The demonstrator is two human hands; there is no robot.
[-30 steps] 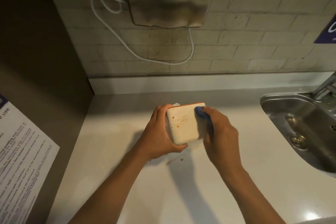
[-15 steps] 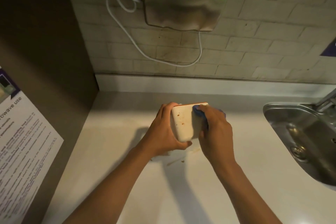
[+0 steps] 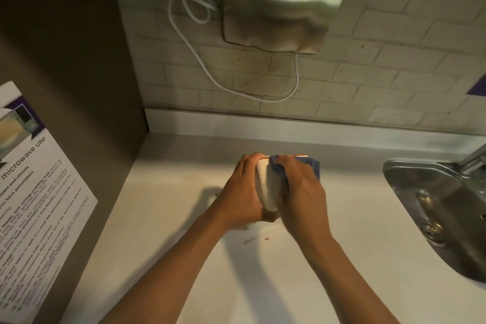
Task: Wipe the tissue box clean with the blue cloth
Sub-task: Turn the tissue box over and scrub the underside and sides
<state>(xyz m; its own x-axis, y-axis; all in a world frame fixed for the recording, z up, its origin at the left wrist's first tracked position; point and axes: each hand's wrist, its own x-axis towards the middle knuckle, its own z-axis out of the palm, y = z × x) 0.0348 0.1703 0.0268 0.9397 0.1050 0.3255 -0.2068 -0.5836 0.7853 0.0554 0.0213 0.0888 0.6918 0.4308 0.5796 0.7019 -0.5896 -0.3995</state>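
From the head view, the left hand grips the cream rounded tissue box tilted above the pale surface, its contents hidden, while the right hand, just beside it, presses the crumpled blue cloth against the box with curled fingers.

Open counter lies left of and in front of the hands. Brown panel walls off the left side. Sink with faucet bounds the right. Hand dryer and its dangling cord overhang the rear wall.
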